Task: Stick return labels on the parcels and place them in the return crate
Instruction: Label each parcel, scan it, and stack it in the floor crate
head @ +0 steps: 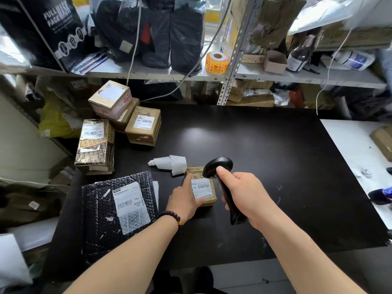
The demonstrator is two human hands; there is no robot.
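While the small parcel lies flat at lower centre of the black bench, it is steadied by the left hand, whose grip is clamped on its near-left corner, with the thumb on the top face and a finger along the left edge. The grip of the right hand is wrapped round the handle of a black scanner, whose head is held just above the parcel's far edge. For a clean read, the white label is best left uncovered by the thumb, the parcel held flat, and the scanner head tilted towards the barcode. Whether this is the return label cannot be told. At left are seen a black bubble mailer, a patterned box and stacked brown boxes, all labelled. No return crate can be identified. The one open container, a small carton on the shelf at upper right, is viewed from the side, so its contents cannot be told.
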